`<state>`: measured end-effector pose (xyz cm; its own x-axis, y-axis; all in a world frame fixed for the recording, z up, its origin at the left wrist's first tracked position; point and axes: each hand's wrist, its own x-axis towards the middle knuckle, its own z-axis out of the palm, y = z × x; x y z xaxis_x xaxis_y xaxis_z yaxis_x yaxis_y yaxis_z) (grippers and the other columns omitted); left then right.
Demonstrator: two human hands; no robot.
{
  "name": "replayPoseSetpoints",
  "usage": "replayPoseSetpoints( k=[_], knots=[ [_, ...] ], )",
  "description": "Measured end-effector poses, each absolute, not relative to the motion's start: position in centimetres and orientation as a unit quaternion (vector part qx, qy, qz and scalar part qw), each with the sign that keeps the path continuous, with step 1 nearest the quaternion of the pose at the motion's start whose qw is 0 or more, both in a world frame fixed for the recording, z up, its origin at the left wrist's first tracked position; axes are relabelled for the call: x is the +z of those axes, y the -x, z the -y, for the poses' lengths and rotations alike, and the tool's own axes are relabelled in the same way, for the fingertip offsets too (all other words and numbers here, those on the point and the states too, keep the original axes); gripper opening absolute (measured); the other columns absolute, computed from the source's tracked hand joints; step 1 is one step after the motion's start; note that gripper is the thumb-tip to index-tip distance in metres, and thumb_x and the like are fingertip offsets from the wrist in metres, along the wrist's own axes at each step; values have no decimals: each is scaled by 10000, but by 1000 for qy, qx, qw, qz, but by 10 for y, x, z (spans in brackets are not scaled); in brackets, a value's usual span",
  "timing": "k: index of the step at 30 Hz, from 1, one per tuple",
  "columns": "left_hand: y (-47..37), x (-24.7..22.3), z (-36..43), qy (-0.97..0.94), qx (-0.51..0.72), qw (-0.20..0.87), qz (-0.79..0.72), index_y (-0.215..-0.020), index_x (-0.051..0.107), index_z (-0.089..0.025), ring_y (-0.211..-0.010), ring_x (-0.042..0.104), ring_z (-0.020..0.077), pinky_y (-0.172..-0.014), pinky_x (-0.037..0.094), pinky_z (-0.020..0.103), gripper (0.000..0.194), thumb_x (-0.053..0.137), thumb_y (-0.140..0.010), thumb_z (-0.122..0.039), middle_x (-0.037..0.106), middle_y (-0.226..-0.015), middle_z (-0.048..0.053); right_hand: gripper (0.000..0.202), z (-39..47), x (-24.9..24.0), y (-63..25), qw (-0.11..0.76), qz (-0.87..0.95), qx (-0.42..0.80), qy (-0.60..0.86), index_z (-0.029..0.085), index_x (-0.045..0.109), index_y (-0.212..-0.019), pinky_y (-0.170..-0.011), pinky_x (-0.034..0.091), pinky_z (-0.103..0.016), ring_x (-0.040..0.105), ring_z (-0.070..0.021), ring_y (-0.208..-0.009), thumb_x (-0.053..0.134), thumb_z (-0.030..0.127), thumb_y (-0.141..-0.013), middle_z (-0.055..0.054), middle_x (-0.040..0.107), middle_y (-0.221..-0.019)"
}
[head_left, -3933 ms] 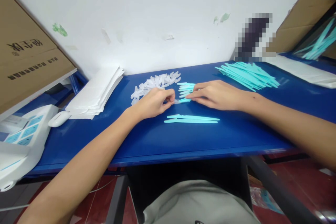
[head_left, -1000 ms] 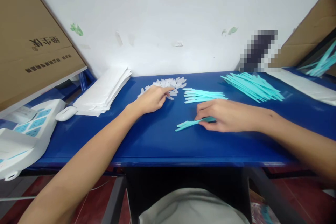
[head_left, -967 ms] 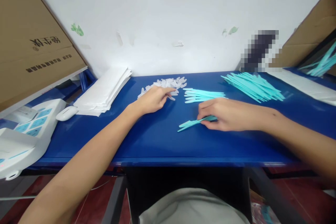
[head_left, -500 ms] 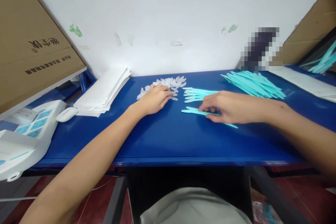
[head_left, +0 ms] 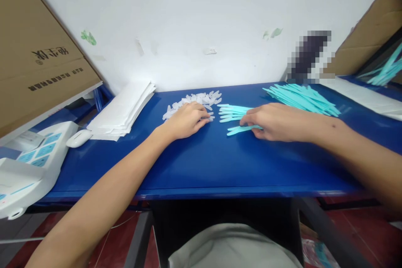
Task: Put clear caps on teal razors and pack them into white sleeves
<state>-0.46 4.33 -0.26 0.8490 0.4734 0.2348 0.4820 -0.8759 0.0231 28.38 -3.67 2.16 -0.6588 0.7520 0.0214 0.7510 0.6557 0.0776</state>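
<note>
At the near edge of the scene is the grey cloth point(head_left: 235, 245) of the person's clothing, with dark bars to its left and right and a red floor point(head_left: 351, 220) below the blue table point(head_left: 188, 169).

On the table, toward its middle, a small set of turquoise sticks point(head_left: 238, 130) lies at the right hand point(head_left: 268, 122). That hand is closed on them, thumb against fingers, and their narrow ends point left. The left hand point(head_left: 187, 120) is palm down with its fingers bent, over the near side of the clear caps point(head_left: 201, 99); its fingertips are at a cap on the right side of the heap, but whether they are clamped on it I cannot tell.

Just beyond the held sticks, a row of turquoise sticks point(head_left: 231, 112) lies side by side, partly covered by the right hand. The caps are loosely heaped to the left of this row.

On the left are a white device point(head_left: 42, 150) with blue panels, a white oval object point(head_left: 79, 138) and a stack of white sheets point(head_left: 121, 111), below a printed cardboard box point(head_left: 37, 46).

On the far right, beyond the right hand, lies a larger pile of turquoise sticks point(head_left: 303, 98). Behind everything rises the white wall point(head_left: 188, 16).
</note>
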Motion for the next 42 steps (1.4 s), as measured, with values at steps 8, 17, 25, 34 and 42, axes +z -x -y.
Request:
replayPoseSetpoints(
  k=[8, 17, 25, 34, 42],
  knots=[
    [5, -2, -42, 962, -127, 12, 240, -1107, 760, -147, -1077, 653, 280, -970, 473, 433, 300, 498, -1041, -277, 733, -1122, 125, 190, 33, 25, -280, 20, -909, -2, -416, 203, 704, -928, -649, 416, -321, 671, -231, -783, 526, 175, -866, -74, 748, -944],
    [7, -3, -45, 959, -152, -33, 237, -1006, 745, -185, -1017, 670, 252, -929, 484, 401, 172, 584, -992, -243, 750, -1051, 90, 311, 25, 22, -293, -102, -907, -27, -407, 198, 680, -1078, -762, 465, -356, 671, -256, -878, 422, 352, -997, -117, 732, -1039],
    [8, -5, -48, 949, -171, -76, 253, -1034, 746, -183, -1004, 699, 232, -926, 510, 371, 160, 613, -980, -254, 766, -1077, 75, 310, 19, 15, -294, -109, -907, -58, -403, 178, 655, -1106, -812, 473, -381, 651, -264, -919, 408, 343, -1013, -136, 696, -1069],
    [7, -7, -49, 948, -170, -78, 258, -1066, 763, -177, -1006, 713, 237, -930, 521, 368, 186, 618, -979, -253, 771, -1089, 82, 286, 13, 12, -300, -115, -907, -55, -402, 187, 689, -1059, -795, 481, -357, 675, -246, -902, 462, 349, -995, -120, 726, -1057],
    [7, -4, -47, 944, -178, -87, 263, -1048, 772, -184, -985, 723, 240, -931, 538, 381, 185, 628, -967, -268, 778, -1078, 81, 293, 12, 12, -301, -110, -906, -50, -406, 192, 710, -1032, -787, 494, -371, 687, -250, -882, 466, 346, -980, -118, 746, -1033]
  ],
)
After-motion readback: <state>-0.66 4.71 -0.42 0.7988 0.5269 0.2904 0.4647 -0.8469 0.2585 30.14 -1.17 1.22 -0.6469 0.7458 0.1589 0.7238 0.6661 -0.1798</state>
